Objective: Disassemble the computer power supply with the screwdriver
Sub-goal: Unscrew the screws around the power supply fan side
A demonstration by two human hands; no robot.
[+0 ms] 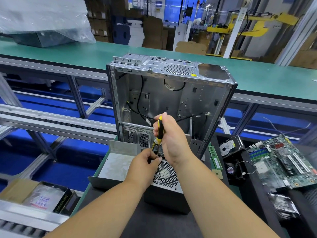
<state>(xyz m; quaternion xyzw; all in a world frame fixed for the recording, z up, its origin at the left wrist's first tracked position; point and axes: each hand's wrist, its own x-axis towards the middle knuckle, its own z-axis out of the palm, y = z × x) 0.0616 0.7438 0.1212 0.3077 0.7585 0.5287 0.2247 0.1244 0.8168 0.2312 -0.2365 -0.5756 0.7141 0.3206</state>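
Two hands worked over the power supply (167, 179), which sat on the bench (109, 219) in front of the open computer case (169, 100), fan grille up. Right hand (171, 140) gripped the yellow-and-black screwdriver (160, 129), fingers wrapped round the handle; long axis near upright, tip pointing down at the unit's far edge. Left hand (145, 162) pinched the shaft low down. Loose motherboard (284, 162) lay well right.

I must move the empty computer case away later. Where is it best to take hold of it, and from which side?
Grip the computer case by its top frame edges, from the open side that faces the person. It stands upright and hollow, so both side rails are free. The metal edges may be sharp.
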